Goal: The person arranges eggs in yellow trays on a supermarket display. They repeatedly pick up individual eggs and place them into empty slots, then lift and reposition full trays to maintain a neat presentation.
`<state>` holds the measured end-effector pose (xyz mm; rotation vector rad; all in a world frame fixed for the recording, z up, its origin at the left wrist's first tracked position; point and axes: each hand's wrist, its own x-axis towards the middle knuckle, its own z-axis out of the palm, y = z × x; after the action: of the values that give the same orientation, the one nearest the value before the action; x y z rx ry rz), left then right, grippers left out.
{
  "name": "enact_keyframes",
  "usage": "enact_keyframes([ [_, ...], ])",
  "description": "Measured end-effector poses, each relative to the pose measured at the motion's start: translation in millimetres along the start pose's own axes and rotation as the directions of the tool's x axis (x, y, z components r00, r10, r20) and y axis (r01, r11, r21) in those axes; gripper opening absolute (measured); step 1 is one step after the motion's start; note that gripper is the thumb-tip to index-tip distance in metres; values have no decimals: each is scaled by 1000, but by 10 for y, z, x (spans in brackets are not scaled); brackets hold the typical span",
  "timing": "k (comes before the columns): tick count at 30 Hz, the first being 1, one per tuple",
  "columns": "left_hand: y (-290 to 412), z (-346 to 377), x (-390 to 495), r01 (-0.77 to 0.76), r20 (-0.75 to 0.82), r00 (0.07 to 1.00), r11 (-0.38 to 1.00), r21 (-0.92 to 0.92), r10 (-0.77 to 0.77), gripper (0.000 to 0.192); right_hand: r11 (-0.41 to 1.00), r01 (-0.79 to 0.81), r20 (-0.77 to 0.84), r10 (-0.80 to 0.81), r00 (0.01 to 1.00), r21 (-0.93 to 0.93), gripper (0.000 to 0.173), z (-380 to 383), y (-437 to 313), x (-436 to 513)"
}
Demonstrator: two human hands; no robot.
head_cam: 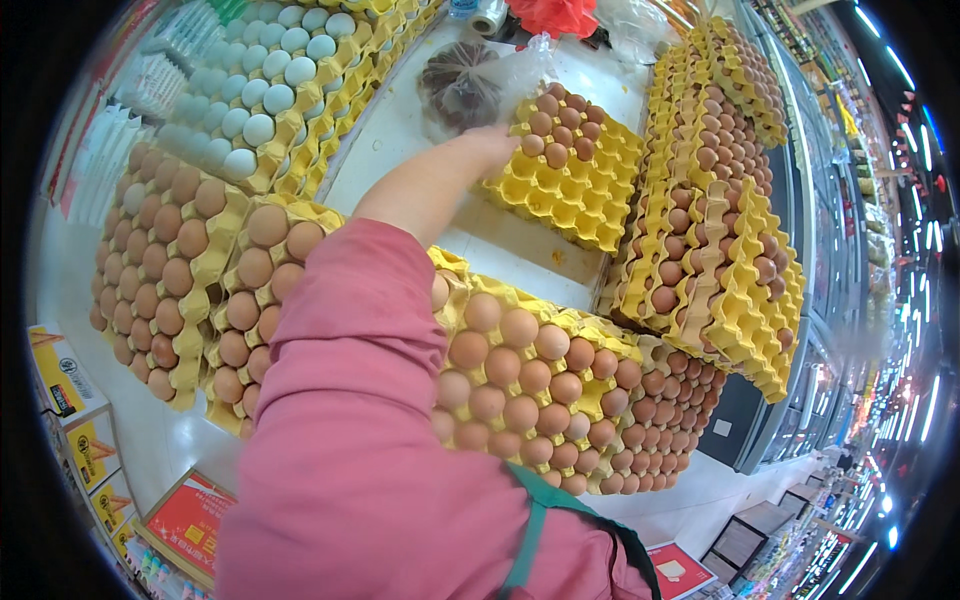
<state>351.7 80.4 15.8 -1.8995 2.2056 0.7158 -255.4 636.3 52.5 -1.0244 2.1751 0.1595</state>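
Note:
My left hand (491,148) reaches across the white counter to the left edge of a yellow egg tray (566,199). Its fingers are blurred and partly hidden, so its hold cannot be told. Brown eggs (562,135) fill the far part of that tray; the near cups are bare. Touching or just beyond the hand is a knotted clear plastic bag (461,86) with dark round things inside. A pink sleeve covers the upper arm. My right hand is out of view.
Stacked trays of brown eggs (521,375) line the near edge, with more on the left and tall stacks on the right (675,247). Pale blue-green eggs (277,97) stand at the upper left. A red plastic bag (555,16) and a plastic roll (489,18) lie at the far end.

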Motion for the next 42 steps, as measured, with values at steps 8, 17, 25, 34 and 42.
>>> enact_keyframes([
  [8, 413, 57, 272, -61, -164, 984, 998, 20, 63, 50, 1000, -1, 36, 1, 999, 4, 46, -33, 30, 62],
  [17, 420, 244, 655, 57, -380, 920, 992, -113, -96, 28, 999, -11, 84, 8, 996, 39, 44, 50, 242, 21],
  [25, 282, 237, 679, -80, -440, 897, 992, -102, 27, 23, 996, 20, 100, -28, 995, 83, 43, 131, 210, -191],
  [34, -75, 89, 839, -147, -129, 977, -95, -985, -172, 33, 972, 20, 60, -35, 998, 233, 45, 245, 36, -204],
  [42, -75, 83, 1151, 17, 11, 940, 15, -1000, -342, 25, 989, -47, 96, 34, 995, 138, 48, 130, -308, -318],
])
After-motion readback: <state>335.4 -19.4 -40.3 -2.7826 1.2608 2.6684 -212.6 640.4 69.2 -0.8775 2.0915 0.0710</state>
